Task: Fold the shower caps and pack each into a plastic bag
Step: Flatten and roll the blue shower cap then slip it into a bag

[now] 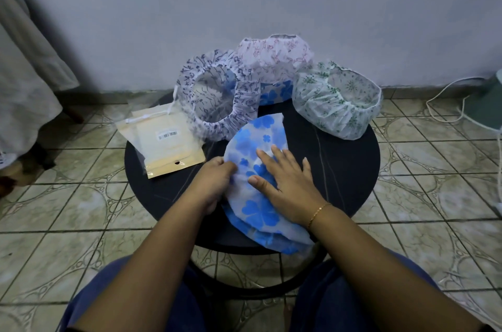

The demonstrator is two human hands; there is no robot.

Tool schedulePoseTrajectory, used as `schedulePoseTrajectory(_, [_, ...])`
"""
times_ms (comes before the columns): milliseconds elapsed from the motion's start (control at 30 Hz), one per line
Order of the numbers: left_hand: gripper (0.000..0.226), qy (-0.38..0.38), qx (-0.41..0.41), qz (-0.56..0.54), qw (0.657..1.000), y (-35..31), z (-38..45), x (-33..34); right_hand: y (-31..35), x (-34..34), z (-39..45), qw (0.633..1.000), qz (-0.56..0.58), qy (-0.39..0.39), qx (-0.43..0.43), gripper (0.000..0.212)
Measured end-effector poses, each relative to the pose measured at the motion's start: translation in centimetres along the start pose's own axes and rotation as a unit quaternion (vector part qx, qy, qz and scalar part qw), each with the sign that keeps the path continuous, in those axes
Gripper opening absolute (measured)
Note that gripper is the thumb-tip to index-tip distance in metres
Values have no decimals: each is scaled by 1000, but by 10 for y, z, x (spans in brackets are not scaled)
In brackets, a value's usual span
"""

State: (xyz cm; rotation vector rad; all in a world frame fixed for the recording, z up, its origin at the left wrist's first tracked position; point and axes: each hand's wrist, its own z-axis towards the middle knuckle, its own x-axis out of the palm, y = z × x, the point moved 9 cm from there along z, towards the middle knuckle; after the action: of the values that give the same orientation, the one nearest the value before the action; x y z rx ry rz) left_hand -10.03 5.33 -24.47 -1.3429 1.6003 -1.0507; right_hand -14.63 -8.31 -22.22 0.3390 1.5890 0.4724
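The right grip (285, 182) lies flat, fingers straight and spread, pressing down on the blue-flowered shower cap (258, 168) folded on the round dark counter (339, 163). Just beside it to the left, the left grip (214, 182) has its fingers curled on the cap's left edge, seemingly pinching the fabric, though the fingertips are blurred and partly tucked under. A thin gold bracelet (319, 212) circles the right wrist. The cap's near end hangs over the counter's front rim, below both grips. Left of the left grip lies a stack of plastic bags (163, 146), the top one bearing a barcode label. Beyond the grips stand three open caps: a navy-printed cap (217, 98), a pink-printed cap (274, 57) behind it, and a green-printed cap (336, 100) to the far right. A second blue-flowered cap (274, 93) peeks out beneath the pink one.
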Motion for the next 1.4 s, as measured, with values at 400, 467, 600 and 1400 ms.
schedulePoseTrajectory(400, [56, -123, 140, 186, 965, -9, -7, -15, -11, 30, 8, 986, -149, 78, 8, 83])
schedulePoseTrajectory(467, [54, -159, 266, 249, 918, -29, -24, -10, -12, 31, 8, 986, -147, 79, 12, 84])
schedulePoseTrajectory(600, [32, -196, 420, 447, 765, -47, -51, 23, -12, 30, 7, 986, -147, 76, 20, 71])
schedulePoseTrajectory(1400, [97, 206, 374, 677, 600, -5, -12, 61, -87, -60, 39, 942, 291, -100, 137, 19])
